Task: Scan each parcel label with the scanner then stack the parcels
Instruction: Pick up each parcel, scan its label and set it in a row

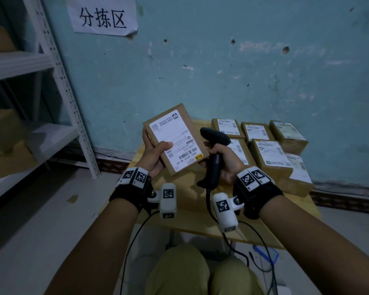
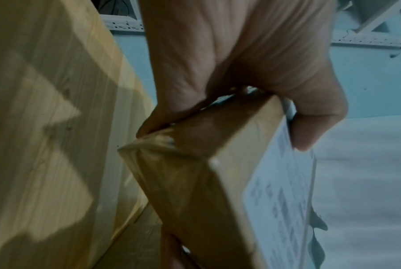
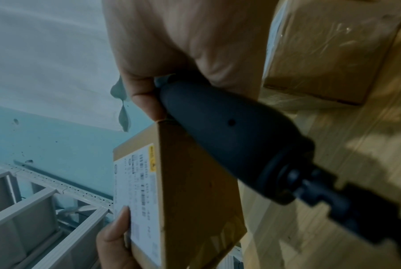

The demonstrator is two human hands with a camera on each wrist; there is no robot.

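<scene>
My left hand (image 1: 156, 152) grips a flat brown parcel (image 1: 176, 138) above the table, its white label (image 1: 175, 139) turned up toward me and my thumb lying on the label. In the left wrist view the same parcel (image 2: 202, 174) is clamped between thumb and fingers of the left hand (image 2: 241, 72). My right hand (image 1: 224, 160) holds a black handheld scanner (image 1: 214, 150) by its handle, right beside the parcel's right edge. The right wrist view shows the scanner handle (image 3: 229, 134) in my right hand (image 3: 183, 51), crossing the parcel (image 3: 185, 191).
Several labelled brown parcels (image 1: 266, 154) lie in rows on the right part of the wooden table (image 1: 192, 211). The scanner cable (image 1: 228, 239) hangs off the front edge. A white metal shelf rack (image 1: 68, 99) holding boxes stands at left. A blue wall rises behind.
</scene>
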